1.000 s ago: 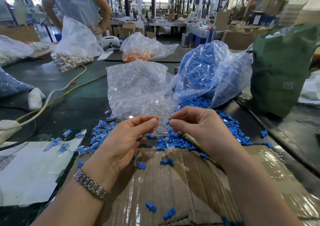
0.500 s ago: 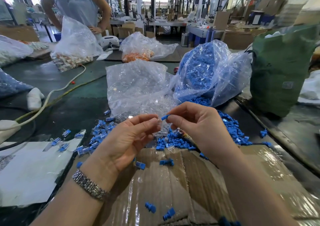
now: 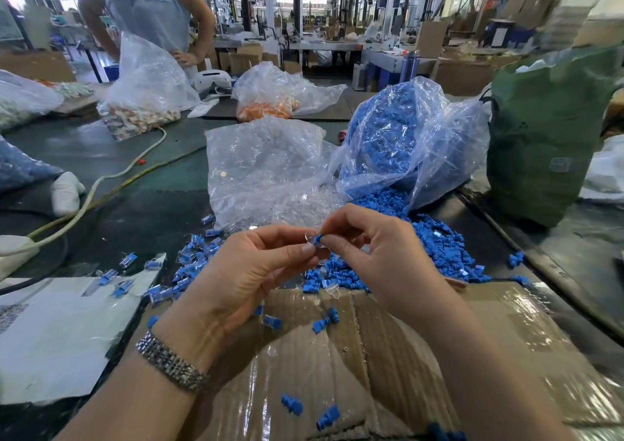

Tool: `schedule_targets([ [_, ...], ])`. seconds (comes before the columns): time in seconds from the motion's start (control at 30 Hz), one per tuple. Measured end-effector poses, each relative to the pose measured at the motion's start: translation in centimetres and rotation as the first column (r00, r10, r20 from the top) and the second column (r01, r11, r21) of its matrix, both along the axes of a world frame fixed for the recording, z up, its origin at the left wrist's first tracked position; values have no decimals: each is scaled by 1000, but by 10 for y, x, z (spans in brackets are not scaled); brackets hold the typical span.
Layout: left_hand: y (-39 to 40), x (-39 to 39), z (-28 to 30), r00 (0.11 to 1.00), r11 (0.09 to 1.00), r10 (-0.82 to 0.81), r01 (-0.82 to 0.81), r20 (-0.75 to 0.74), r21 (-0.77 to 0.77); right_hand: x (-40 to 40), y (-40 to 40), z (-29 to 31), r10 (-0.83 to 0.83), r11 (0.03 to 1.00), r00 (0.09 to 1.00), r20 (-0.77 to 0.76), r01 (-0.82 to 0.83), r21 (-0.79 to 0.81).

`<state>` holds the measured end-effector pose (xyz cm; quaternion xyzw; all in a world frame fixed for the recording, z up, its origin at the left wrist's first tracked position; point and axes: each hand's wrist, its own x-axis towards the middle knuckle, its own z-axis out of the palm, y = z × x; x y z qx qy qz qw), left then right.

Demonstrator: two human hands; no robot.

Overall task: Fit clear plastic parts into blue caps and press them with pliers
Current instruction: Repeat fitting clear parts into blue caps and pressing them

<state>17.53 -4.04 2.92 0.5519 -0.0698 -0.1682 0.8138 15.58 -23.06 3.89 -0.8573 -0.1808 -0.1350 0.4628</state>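
My left hand (image 3: 250, 271) pinches a small clear plastic part (image 3: 309, 237) between thumb and forefinger. My right hand (image 3: 378, 248) pinches a blue cap (image 3: 318, 240) at its fingertips, and the cap touches the clear part. Both hands hover above a taped cardboard sheet (image 3: 388, 356). A heap of loose blue caps (image 3: 439, 248) spills from a clear bag of blue caps (image 3: 398, 136). A bag of clear parts (image 3: 266, 167) lies left of it. Assembled blue-and-clear pieces (image 3: 189, 265) lie scattered at the left. No pliers show in the frame.
A green sack (image 3: 547, 136) stands at the right. Bags of orange (image 3: 270, 99) and mixed parts (image 3: 141, 102) sit at the back, where a person (image 3: 148, 4) stands. A white cable (image 3: 101, 183) crosses the left of the dark table. White paper (image 3: 57, 336) lies front left.
My right hand has lifted from the heap with a blue cap and moved it left against the clear part in my left hand. Both hands have risen slightly.
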Motion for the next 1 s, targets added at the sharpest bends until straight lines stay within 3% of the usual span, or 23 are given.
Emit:
schedule_targets([
  [0.4, 0, -5, 3, 997, 994, 31, -38, 69, 102, 2, 0, -4, -8, 999, 999, 42, 10, -47],
  [0.57, 2, 0, -1, 1000, 999, 5, -6, 24, 43, 4, -11, 2, -30, 999, 997, -66, 32, 18],
  [0.6, 2, 0, -2, 1000, 999, 7, -7, 17, 32, 6, -18, 3, -121, 992, 990, -77, 120, -27],
  [0.67, 1, 1, -3, 1000, 1000, 24, -24, 11, 9, 10, -35, 1, -344, 903, 930, -128, 290, -317],
  [0.73, 0, 2, -5, 998, 998, 57, -57, 6, -28, 11, -44, -1, -513, 715, 825, -236, 259, -649],
  [0.77, 0, 2, -5, 997, 996, 79, -79, 2, -41, 12, -46, -4, -560, 639, 783, -271, 201, -742],
  [0.83, 0, 4, -5, 994, 992, 113, -113, -8, -58, 13, -46, -7, -577, 584, 764, -288, 138, -800],
  [1.0, 2, 6, -6, 990, 985, 134, -137, -37, -107, 11, -40, -8, -524, 593, 820, -228, 159, -790],
])
